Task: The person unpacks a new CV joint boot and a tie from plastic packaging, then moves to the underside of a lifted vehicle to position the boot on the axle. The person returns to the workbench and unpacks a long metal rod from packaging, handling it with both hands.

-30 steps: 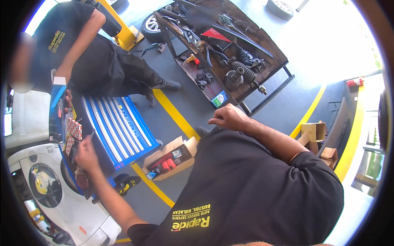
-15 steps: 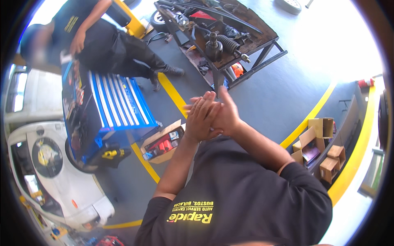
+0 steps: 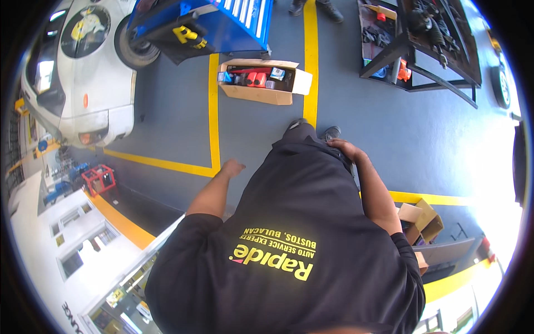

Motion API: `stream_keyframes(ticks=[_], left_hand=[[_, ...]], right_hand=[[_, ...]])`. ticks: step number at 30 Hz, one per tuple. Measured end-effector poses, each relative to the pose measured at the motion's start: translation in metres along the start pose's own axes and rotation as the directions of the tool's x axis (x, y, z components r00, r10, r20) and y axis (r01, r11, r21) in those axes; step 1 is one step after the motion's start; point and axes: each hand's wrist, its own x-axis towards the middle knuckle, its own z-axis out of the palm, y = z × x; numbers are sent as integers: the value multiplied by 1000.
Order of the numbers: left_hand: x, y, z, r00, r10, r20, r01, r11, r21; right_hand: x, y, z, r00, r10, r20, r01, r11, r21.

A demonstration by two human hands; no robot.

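Observation:
My left hand (image 3: pixel 232 167) hangs beside my body on the left, over the grey floor near the corner of a yellow line. Its fingers are loosely bent and partly hidden, with nothing visible in them. My right hand (image 3: pixel 345 149) lies against the right hip of my dark trousers, fingers stretched along the cloth. Nothing shows in that hand either. Ahead on the floor stands an open cardboard box (image 3: pixel 256 97) with red bottles (image 3: pixel 256 79) and small packages inside.
A blue tool cabinet (image 3: pixel 236 25) stands ahead left, beside a white vehicle (image 3: pixel 105 94). Ahead right is a dark metal workbench (image 3: pixel 420 69) bearing car parts. Open cartons (image 3: pixel 425 220) sit at the right. Another person's shoes (image 3: pixel 328 11) show at the top.
My hands were together in front of me; they have parted and dropped to my sides. The view has turned left, with the box now straight ahead and the workbench farther right.

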Motion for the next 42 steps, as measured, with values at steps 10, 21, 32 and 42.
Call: stream_keyframes(ticks=[10,21,32,42], left_hand=[[-71,30,30,823,195,534,477,274,-835],[-71,-139,-119,836,295,462,25,821,-570],[28,-134,-201,841,301,-450,-530,629,-569],[46,-22,-341,914,373,-160,-397,904,-161]], right_hand=[[-50,-9,43,999,5,-39,-18,946,-324],[2,-97,190,970,86,-226,-111,988,-102],[36,88,183,898,14,-439,-265,814,-516],[96,133,171,916,196,-349,-159,979,131]])
